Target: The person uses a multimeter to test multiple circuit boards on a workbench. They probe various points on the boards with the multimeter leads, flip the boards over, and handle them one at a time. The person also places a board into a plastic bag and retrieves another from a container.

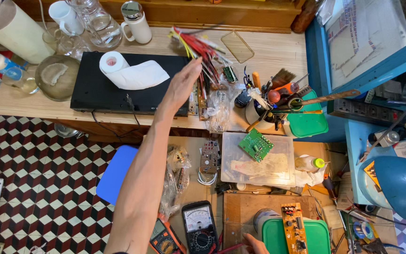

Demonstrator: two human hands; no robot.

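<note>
I have my left hand [183, 84] stretched far out over the wooden shelf [269, 49], fingers pressed together and pinching the lower ends of a bundle of red, yellow and white wires [198, 47]. The wires fan up and away from my fingertips, held just to the right of the black box [95, 89] that lies flat on the shelf. I judge the grip sits low on the bundle so the loose ends stay clear of the clutter.

A roll of white tissue [132, 73] rests on top of the black box, a strip of it unrolled to the right. Farther right of the box stands a cup crammed with brushes and tools [264, 106], upright so the handles are easy to grab.

My right hand [254, 244] shows only at the bottom edge, well below the box, near a green tub [320, 237] with an orange circuit board [294, 228] laid across it. I cannot tell whether its fingers are spread or closed. A black dial meter [198, 226] lies face up to its left.
</note>
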